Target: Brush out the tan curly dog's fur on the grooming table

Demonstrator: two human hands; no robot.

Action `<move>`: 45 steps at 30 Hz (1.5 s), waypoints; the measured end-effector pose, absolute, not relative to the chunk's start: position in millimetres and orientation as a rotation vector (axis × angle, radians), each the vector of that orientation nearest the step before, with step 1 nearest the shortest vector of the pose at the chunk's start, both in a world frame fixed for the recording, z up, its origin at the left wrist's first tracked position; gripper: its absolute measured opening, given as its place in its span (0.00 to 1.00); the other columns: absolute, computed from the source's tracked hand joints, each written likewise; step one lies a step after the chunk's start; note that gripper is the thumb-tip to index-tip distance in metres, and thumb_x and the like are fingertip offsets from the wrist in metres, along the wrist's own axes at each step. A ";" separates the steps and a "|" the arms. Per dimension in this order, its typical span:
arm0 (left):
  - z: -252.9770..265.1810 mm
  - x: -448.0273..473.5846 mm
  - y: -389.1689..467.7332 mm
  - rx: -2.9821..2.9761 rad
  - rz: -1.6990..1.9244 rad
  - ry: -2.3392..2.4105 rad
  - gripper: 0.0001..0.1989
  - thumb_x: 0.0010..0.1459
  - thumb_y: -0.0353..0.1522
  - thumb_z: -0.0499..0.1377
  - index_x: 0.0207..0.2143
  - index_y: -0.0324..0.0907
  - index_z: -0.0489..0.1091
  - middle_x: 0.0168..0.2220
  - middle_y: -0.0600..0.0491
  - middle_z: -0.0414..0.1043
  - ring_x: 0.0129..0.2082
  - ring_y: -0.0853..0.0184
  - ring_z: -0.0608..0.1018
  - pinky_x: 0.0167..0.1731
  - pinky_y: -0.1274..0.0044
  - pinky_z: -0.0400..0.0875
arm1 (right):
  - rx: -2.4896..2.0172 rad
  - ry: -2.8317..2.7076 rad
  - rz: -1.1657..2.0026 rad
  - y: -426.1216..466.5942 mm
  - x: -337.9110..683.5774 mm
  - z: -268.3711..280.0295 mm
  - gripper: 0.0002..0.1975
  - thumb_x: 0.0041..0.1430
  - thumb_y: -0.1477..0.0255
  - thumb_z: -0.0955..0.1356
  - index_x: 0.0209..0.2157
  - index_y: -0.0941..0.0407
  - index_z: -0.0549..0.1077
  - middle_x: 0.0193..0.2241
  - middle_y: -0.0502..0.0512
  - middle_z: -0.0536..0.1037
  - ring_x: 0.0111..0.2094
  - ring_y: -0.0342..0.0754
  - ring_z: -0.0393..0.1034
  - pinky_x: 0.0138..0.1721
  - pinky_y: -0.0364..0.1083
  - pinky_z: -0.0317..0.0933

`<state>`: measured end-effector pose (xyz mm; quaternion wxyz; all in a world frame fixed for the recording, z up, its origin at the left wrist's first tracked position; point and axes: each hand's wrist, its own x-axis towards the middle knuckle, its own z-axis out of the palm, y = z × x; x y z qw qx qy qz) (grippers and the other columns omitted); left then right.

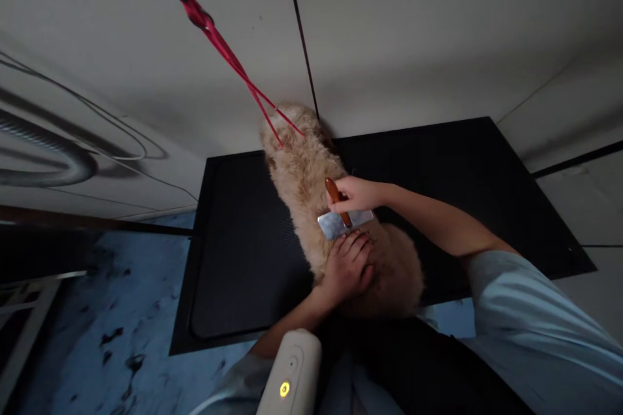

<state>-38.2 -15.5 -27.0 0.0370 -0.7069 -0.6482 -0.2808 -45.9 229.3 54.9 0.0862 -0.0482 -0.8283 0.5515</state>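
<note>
A dog with curly tan fur (302, 175) stands or sits on a black grooming table (238, 259), facing away toward the wall. My right hand (357, 193) is closed around the brown wooden handle of a slicker brush (332, 225), whose flat metal head lies across the dog's back. Just below the brush, my left hand (346, 266) rests on the fur near the dog's rear, fingers laid out and their tips close to the brush head. A red grooming loop (243, 74) comes down from the upper left to the dog's neck.
A pale wall (413, 32) runs behind the table. At left are a grey ribbed hose (63, 168) and thin cables. Tufts of dark hair lie on the blue floor (150, 285). A white device with a yellow light (292, 369) is close below.
</note>
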 end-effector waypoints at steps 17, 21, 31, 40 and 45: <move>-73.9 -50.8 -50.7 -2.133 -0.982 -1.800 0.20 0.60 0.34 0.57 0.55 0.45 0.73 0.52 0.47 0.78 0.63 0.59 0.67 0.67 0.65 0.48 | -0.163 -2.272 1.854 227.9 -16.6 24.2 0.13 0.52 0.61 0.72 0.32 0.56 0.70 0.34 0.54 0.78 0.36 0.47 0.73 0.41 0.47 0.68; -70.1 -47.1 -49.8 -2.251 -1.012 -1.728 0.22 0.61 0.33 0.56 0.58 0.43 0.70 0.50 0.47 0.79 0.62 0.60 0.70 0.67 0.65 0.47 | -0.485 -2.030 1.585 223.1 -10.1 25.0 0.12 0.59 0.61 0.69 0.35 0.56 0.69 0.34 0.54 0.77 0.35 0.46 0.71 0.41 0.48 0.67; -69.6 -40.3 -52.8 -2.181 -1.001 -1.772 0.22 0.58 0.31 0.55 0.56 0.43 0.71 0.48 0.48 0.80 0.60 0.59 0.71 0.66 0.64 0.49 | -0.498 -1.993 1.512 229.5 -5.9 27.0 0.11 0.59 0.62 0.68 0.34 0.56 0.71 0.33 0.52 0.77 0.35 0.45 0.71 0.40 0.46 0.67; -102.5 -51.2 -66.2 -2.072 -1.025 -1.819 0.24 0.54 0.30 0.54 0.54 0.43 0.71 0.50 0.45 0.76 0.62 0.56 0.68 0.64 0.60 0.54 | -0.600 -1.897 1.546 228.7 -2.8 10.0 0.11 0.57 0.62 0.69 0.31 0.55 0.67 0.30 0.51 0.75 0.31 0.44 0.69 0.37 0.45 0.66; -111.0 -53.3 -69.2 -2.069 -1.011 -1.854 0.24 0.55 0.30 0.53 0.56 0.43 0.71 0.51 0.44 0.76 0.63 0.57 0.66 0.65 0.60 0.54 | -0.386 -2.225 1.883 221.0 -9.3 10.8 0.12 0.53 0.64 0.72 0.31 0.56 0.68 0.27 0.49 0.75 0.28 0.44 0.69 0.33 0.45 0.66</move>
